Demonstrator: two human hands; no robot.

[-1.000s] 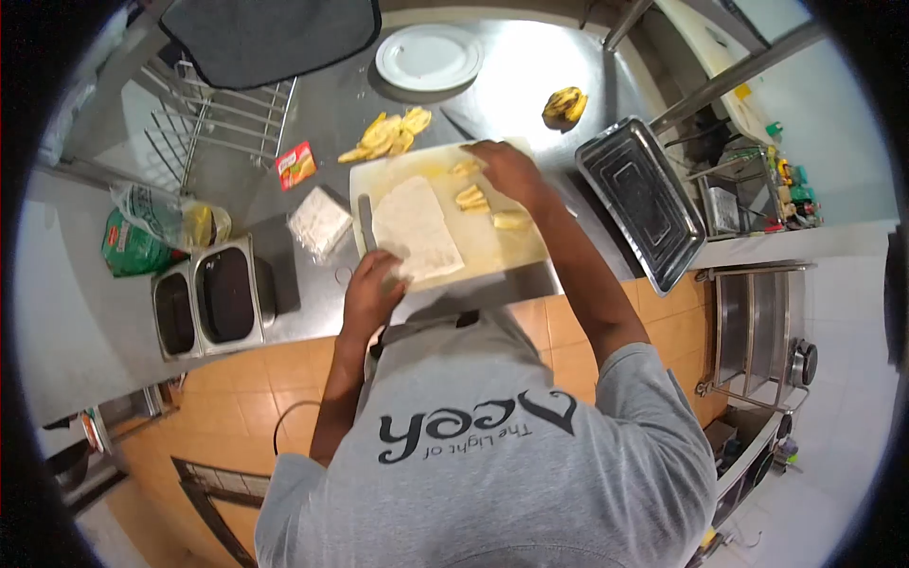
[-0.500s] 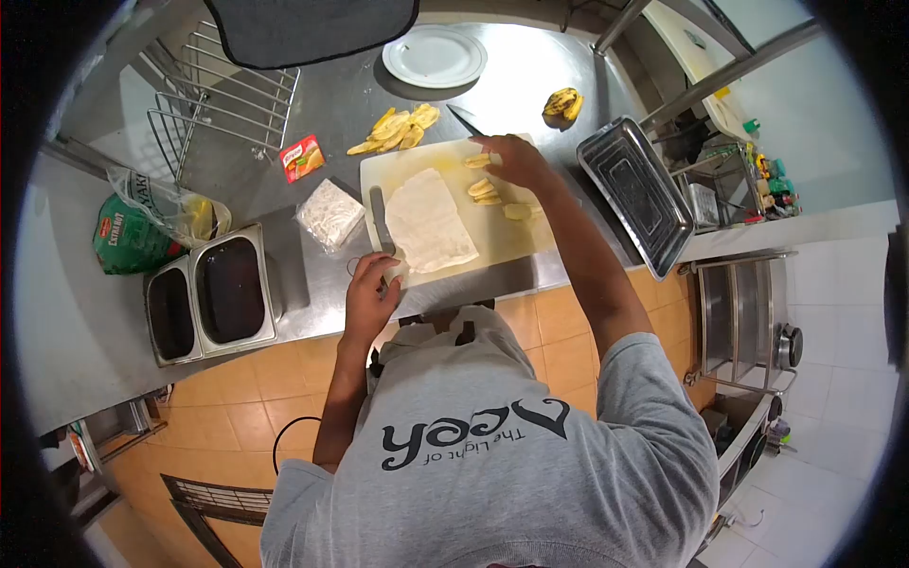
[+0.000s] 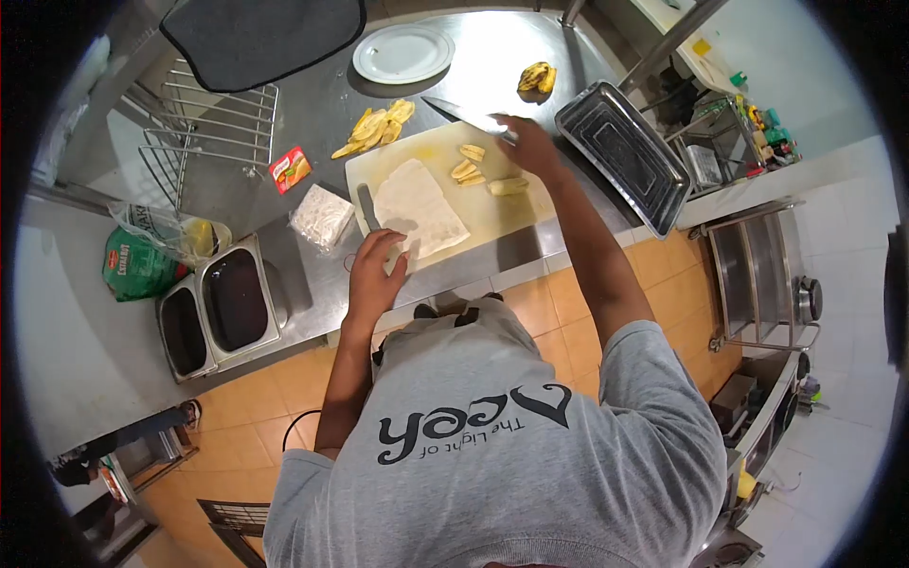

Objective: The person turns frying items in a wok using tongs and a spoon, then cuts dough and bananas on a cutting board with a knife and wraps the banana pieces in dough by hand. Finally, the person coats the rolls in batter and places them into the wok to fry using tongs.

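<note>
My right hand (image 3: 530, 150) is at the far right edge of the cutting board (image 3: 445, 147), its fingers closed around the handle of a kitchen knife (image 3: 462, 115) whose blade points to the left. My left hand (image 3: 375, 279) rests at the board's near left corner, fingers loosely bent and thumb apart, by a thin pale sheet of pastry wrapper (image 3: 417, 210). Banana slices (image 3: 467, 170) lie on the board right of the sheet, with a peeled banana piece (image 3: 508, 186) nearer me. A grey-handled utensil (image 3: 366, 204) lies along the board's left edge.
Banana peels (image 3: 374, 128) and a white plate (image 3: 403, 54) lie behind the board; unpeeled bananas (image 3: 537, 79) are farther right. A metal tray (image 3: 625, 156) stands at right. Left are a red box (image 3: 290, 169), a wrapped pale stack (image 3: 322, 218) and steel containers (image 3: 237, 293).
My right hand has moved from the banana slices to the knife behind the board and closed on its handle. My left hand stays near the board's corner. The view has shifted slightly.
</note>
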